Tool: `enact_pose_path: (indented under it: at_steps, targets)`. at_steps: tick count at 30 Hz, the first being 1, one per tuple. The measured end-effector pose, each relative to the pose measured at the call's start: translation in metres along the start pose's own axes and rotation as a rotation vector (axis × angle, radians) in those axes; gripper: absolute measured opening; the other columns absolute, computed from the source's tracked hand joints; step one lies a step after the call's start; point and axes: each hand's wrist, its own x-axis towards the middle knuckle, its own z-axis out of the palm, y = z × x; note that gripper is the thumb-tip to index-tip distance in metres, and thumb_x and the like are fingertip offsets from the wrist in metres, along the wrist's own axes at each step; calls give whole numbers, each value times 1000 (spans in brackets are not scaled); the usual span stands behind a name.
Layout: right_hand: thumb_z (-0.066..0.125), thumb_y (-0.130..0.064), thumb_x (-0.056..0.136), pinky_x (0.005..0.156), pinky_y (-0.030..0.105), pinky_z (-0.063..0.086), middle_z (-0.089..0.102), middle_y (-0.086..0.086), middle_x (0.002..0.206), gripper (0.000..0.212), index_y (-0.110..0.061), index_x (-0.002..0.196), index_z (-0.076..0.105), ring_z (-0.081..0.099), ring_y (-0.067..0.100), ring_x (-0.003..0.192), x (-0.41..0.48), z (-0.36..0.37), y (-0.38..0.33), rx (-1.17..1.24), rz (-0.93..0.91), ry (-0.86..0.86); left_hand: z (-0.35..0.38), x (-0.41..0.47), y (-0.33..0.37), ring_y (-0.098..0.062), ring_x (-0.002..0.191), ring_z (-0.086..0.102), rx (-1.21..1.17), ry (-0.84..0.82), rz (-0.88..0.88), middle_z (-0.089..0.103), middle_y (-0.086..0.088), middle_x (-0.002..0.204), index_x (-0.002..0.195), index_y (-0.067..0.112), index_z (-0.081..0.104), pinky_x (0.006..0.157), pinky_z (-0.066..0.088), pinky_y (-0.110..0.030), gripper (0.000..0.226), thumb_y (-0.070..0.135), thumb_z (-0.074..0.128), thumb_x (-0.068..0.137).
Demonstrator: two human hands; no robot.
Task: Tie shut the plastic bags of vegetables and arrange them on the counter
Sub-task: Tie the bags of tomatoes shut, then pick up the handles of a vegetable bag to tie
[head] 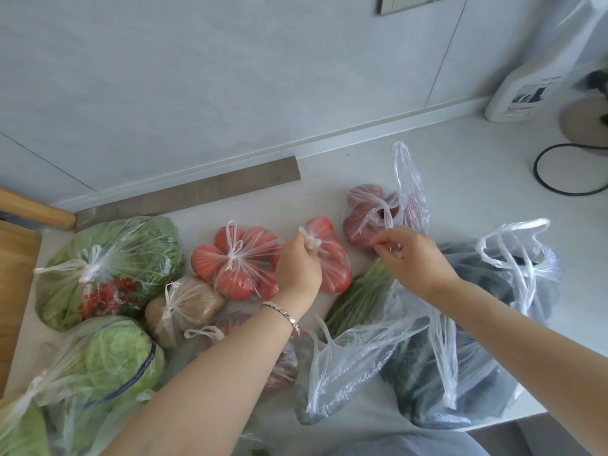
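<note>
Several clear plastic bags of vegetables lie on the white counter. My left hand pinches the knotted top of a small bag of red peppers. My right hand grips a handle of the open bag of purple onions, whose other handle stands up. A tied bag of tomatoes sits left of the peppers. Tied bags of leafy greens, potatoes and cabbage lie at the left. An open bag of green stalks and an open bag of dark greens lie at the right.
A wooden board and a cleaver with a wooden handle lie at the back left. A white bottle, a round appliance base and a black cable stand at the back right. The counter's front edge runs under the dark greens.
</note>
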Motion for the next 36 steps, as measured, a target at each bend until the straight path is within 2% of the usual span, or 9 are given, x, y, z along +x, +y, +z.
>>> enact_pose_path:
  at_steps: [5, 9, 15, 19, 22, 27, 29, 31, 36]
  targets:
    - [46, -1, 87, 76, 22, 41, 55, -4, 108, 31, -21, 101, 66, 52, 14, 94, -10, -23, 13, -136, 80, -73, 1, 9, 5, -27, 101, 59, 75, -34, -28, 64, -6, 110, 101, 13, 55, 75, 39, -29, 16, 21, 43, 96]
    - [37, 18, 74, 83, 18, 38, 45, -6, 130, 73, -35, 121, 55, 41, 10, 116, -24, -48, 21, -436, -117, -339, -18, -12, 8, -29, 120, 43, 552, -104, 289, 41, -10, 133, 128, 13, 41, 99, 38, -38, 44, 10, 51, 86]
    - [52, -1, 79, 114, 41, 19, 14, -8, 153, 63, -44, 125, 47, 10, 19, 141, -44, -46, 33, -722, -344, -561, -46, -56, 8, -25, 140, 14, 798, -1079, 378, 36, -4, 142, 131, 36, 39, 115, 13, -52, 59, 12, 49, 78]
    - [51, -21, 82, 107, 45, 32, 54, 3, 129, 21, -28, 99, 62, 42, 24, 126, -46, -37, 32, -390, -443, -365, -58, -65, -6, -17, 69, 47, 934, -850, 596, 53, 1, 70, 74, 18, 55, 100, 36, -38, 13, 21, 45, 82]
    - [36, -37, 83, 87, 35, 42, 63, 8, 92, 47, 0, 93, 64, 56, 21, 93, -45, -37, 14, 21, -252, -257, -76, -63, -4, -18, 66, 45, 668, -762, 376, 58, -7, 78, 63, 17, 49, 77, 45, -36, 15, 26, 48, 75]
    - [32, -29, 97, 82, 19, 45, 59, -4, 58, 50, 1, 68, 58, 61, 10, 70, -49, -33, -9, 568, -81, -181, -113, -64, 12, -7, 105, 55, -251, -401, 88, 60, 13, 110, 59, 12, 58, 90, 37, -23, 21, 10, 61, 79]
    - [32, -27, 98, 64, 35, 46, 38, -2, 41, 47, -11, 54, 36, 44, 19, 44, -49, -30, -13, 818, 48, -181, -122, -65, 12, -15, 110, 56, -787, -300, -63, 66, 4, 107, 75, 13, 61, 93, 40, -31, 6, 8, 62, 78]
    - [33, -26, 98, 41, 23, 30, 23, -7, 41, 44, -18, 55, 26, 19, 13, 41, -47, -25, -17, 917, 237, -173, -123, -70, 12, -20, 107, 62, -1219, -419, -188, 70, -2, 102, 85, 13, 61, 96, 42, -40, 16, 18, 64, 70]
    - [27, -29, 96, 37, 16, 15, 24, -3, 53, 32, -9, 92, 53, 19, 7, 37, -51, -7, -29, 758, 461, -260, -96, -98, 19, -16, 68, 63, -1302, -506, -133, 62, -4, 76, 111, 25, 61, 79, 53, -40, 36, 8, 53, 81]
